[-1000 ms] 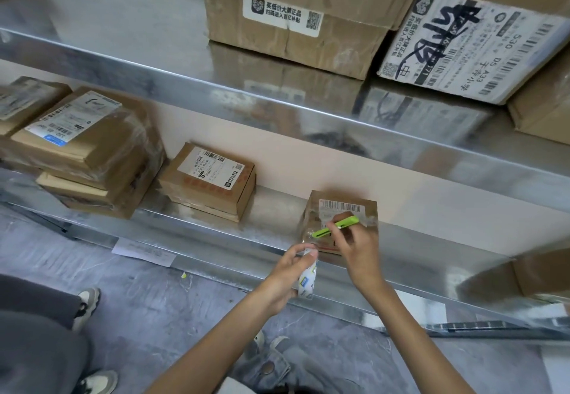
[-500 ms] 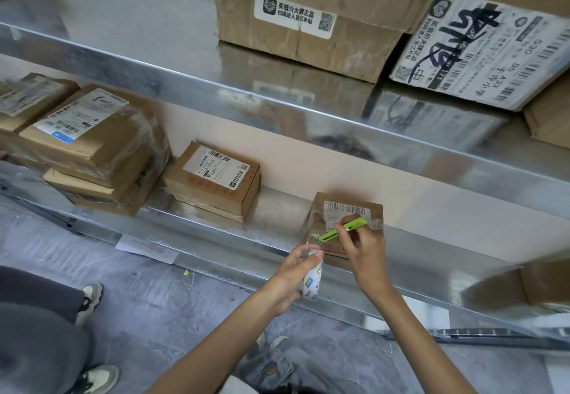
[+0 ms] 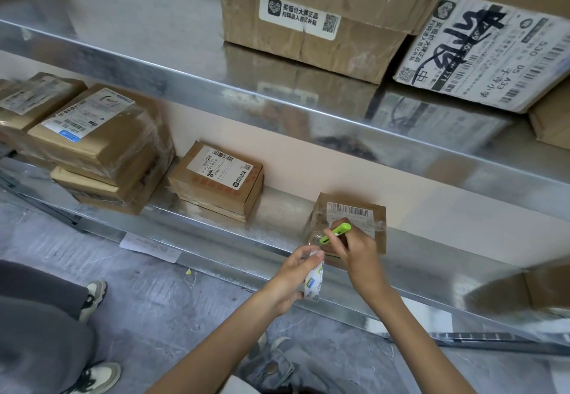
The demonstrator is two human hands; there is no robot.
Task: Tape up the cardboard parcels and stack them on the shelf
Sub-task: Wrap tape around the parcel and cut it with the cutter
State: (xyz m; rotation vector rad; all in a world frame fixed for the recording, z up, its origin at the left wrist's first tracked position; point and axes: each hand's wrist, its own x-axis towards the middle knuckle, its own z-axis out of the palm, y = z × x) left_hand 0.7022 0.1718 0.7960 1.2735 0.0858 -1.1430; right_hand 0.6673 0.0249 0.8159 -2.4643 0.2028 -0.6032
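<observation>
A small cardboard parcel [image 3: 354, 211] with a barcode label and shiny clear tape sits on the lower metal shelf [image 3: 277, 230] against the wall. My right hand [image 3: 354, 252] rests over its front and grips a bright green cutter [image 3: 336, 232], tip pointing left. Just left of it and in front of the shelf edge, my left hand [image 3: 293, 279] holds a roll of clear tape [image 3: 314, 282] with a blue and white core. A strip of tape seems to run from the roll to the parcel.
Another taped parcel [image 3: 216, 178] lies further left on the same shelf, beside a stack of wrapped parcels [image 3: 95, 147]. Large boxes [image 3: 308, 23] fill the upper shelf [image 3: 308, 110]. Another person's legs and shoes [image 3: 92, 301] stand at the left on the grey floor.
The view has shifted slightly. Both hands stay at the small parcel, with the cutter and tape roll held much as before.
</observation>
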